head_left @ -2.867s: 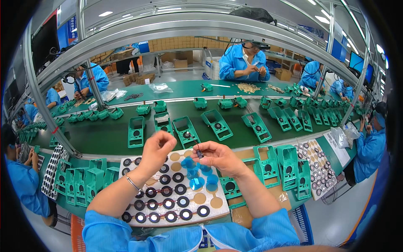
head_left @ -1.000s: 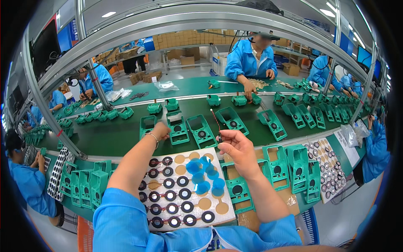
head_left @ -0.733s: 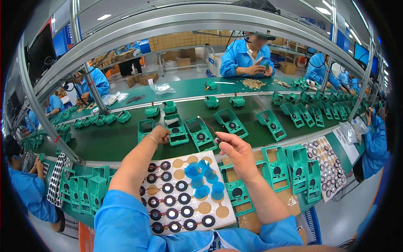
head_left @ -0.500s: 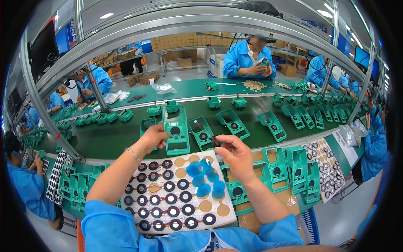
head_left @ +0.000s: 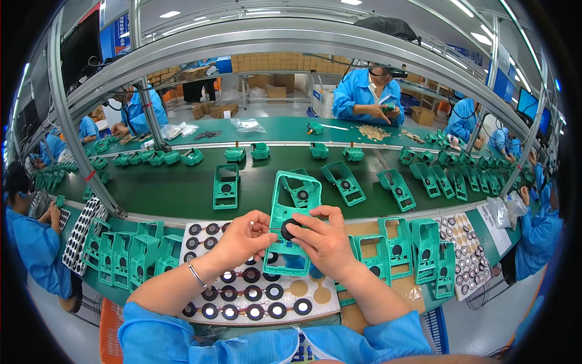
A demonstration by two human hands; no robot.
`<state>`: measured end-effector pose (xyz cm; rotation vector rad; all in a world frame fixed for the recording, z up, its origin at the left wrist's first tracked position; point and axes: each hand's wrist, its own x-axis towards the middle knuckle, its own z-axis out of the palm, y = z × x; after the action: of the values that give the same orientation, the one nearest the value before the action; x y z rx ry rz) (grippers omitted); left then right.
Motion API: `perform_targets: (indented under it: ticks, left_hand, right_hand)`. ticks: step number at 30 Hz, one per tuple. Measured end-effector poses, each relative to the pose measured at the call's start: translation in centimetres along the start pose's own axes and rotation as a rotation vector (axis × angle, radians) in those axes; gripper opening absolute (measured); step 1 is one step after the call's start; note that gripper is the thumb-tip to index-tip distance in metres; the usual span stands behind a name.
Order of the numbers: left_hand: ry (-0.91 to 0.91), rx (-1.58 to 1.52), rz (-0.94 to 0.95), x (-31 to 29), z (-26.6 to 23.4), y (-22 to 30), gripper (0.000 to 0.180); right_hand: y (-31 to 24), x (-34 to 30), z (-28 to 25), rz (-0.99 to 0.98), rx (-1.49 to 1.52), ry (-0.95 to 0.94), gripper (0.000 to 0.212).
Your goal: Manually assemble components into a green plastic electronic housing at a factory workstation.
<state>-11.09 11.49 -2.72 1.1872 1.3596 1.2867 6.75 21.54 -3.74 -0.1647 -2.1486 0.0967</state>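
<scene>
A green plastic housing (head_left: 280, 197) with a large rectangular opening is held tilted in front of me, above the foam tray (head_left: 330, 303). At its left edge is my left hand (head_left: 242, 239), fingers closed; whether they also pinch a thin wire is hard to make out. My right hand (head_left: 324, 242) reaches over the housing's right side, its fingers closed on a small black round speaker (head_left: 290, 229) against the housing's face. Rows of black ring-shaped speakers (head_left: 255, 312) with white centres lie in the tray, beside round cut-outs.
Green housings stand left (head_left: 142, 258) and right (head_left: 426, 249) of the tray. More housings (head_left: 225, 187) lie on the dark green conveyor (head_left: 182, 197) ahead. Another speaker tray (head_left: 464, 255) is at the right. A metal frame (head_left: 242, 39) spans overhead. Co-workers (head_left: 367, 94) sit around the line.
The housing has come off the conveyor area, nearer and to the right. My right hand has brought the black speaker leftward onto it. My hands are now close together, and the view has shifted slightly.
</scene>
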Motion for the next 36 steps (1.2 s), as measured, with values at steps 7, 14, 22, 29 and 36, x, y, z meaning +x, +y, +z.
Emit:
perform_targets:
  ticks: [7, 14, 22, 29, 36]
  left_hand:
    - [0.012, -0.022, 0.041, -0.3, 0.0, -1.0, 0.024]
    - [0.017, -0.03, 0.033, -0.3, -0.1, -0.9, 0.026]
    - [0.027, -0.05, 0.047, -0.7, 0.4, -0.7, 0.026]
    - [0.071, -0.054, 0.081, -0.5, 0.4, -1.2, 0.028]
    - [0.078, 0.006, 0.164, -0.9, 0.8, -1.1, 0.032]
  right_hand:
    - [0.0, 0.3, -0.3, -0.008, 0.023, -0.072, 0.029]
    - [0.1, 0.1, 0.2, -0.026, 0.019, -0.086, 0.03]
    - [0.2, -0.2, 0.8, -0.076, -0.116, -0.114, 0.035]
    - [-0.7, -0.3, 1.3, 0.005, -0.145, -0.121, 0.031]
    - [-0.1, -0.2, 1.4, 0.302, 0.157, 0.264, 0.056]
